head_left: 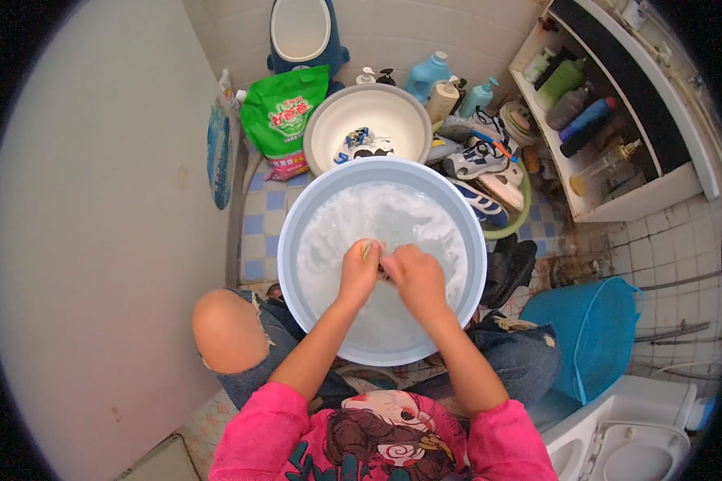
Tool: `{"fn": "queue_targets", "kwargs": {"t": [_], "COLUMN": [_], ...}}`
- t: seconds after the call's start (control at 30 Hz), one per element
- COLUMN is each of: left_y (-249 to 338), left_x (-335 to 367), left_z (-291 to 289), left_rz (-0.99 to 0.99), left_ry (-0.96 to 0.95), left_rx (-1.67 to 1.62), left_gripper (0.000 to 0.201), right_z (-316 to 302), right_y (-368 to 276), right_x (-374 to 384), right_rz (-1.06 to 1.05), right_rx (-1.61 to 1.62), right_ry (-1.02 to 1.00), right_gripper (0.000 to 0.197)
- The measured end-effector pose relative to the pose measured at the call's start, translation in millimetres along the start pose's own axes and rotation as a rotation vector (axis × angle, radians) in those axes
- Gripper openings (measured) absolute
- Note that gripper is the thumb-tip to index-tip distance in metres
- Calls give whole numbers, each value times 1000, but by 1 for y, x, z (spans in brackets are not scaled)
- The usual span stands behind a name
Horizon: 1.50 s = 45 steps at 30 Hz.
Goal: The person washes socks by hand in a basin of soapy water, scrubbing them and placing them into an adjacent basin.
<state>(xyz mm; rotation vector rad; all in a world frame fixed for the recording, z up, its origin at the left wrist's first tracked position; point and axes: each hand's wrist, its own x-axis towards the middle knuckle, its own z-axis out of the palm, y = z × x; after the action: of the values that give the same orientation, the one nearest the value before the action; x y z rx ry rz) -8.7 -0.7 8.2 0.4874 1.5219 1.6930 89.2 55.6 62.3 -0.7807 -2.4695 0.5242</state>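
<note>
A light blue round basin [290, 264] of cloudy, sudsy water [425, 210] stands in front of me between my knees. Above the water my left hand [360, 271] and my right hand [415, 279] meet, both with fingers closed. Something small is pinched between them; only a yellowish bit by the left thumb and a dark bit under the fingers show, so its kind is hidden. Behind the basin sits a white tub [317, 132] with a grey rim, holding a few small patterned cloth pieces [359, 144].
A green detergent bag [284, 112] leans at the left by a pale panel [112, 240]. Several bottles [427, 76] line the back wall. Shoes [477, 160] are heaped at the right, near an open shelf [590, 120]. A blue bucket [586, 337] and a white toilet [618, 433] are at the lower right.
</note>
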Motion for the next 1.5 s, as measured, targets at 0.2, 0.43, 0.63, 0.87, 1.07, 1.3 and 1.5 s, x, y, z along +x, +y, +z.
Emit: {"fn": "queue_targets", "kwargs": {"t": [0.2, 0.43, 0.63, 0.87, 1.07, 1.3, 1.5], "left_y": [-11, -43, -37, -43, -42, -58, -2], "left_x": [-18, -4, 5, -4, 10, 13, -5], "left_z": [16, 3, -11, -9, -5, -4, 5], "left_rz": [197, 148, 55, 226, -124, 45, -112], "left_ry": [-41, 59, -9, -115, -232, 31, -119], "left_rx": [410, 331, 492, 920, 331, -83, 89], "left_gripper": [42, 55, 26, 40, 28, 29, 32], "right_z": [16, 28, 14, 47, 58, 18, 30], "right_y": [23, 3, 53, 40, 90, -3, 69], "right_x": [-3, -9, -5, -41, -30, -11, -10], "right_rz": [155, -22, 635, 264, 366, 293, 478], "right_rx": [-197, -378, 16, -330, 195, 275, 343], "right_ry": [28, -103, -218, -341, -307, -216, -119], "right_gripper": [28, 27, 31, 48, 33, 19, 29]}}
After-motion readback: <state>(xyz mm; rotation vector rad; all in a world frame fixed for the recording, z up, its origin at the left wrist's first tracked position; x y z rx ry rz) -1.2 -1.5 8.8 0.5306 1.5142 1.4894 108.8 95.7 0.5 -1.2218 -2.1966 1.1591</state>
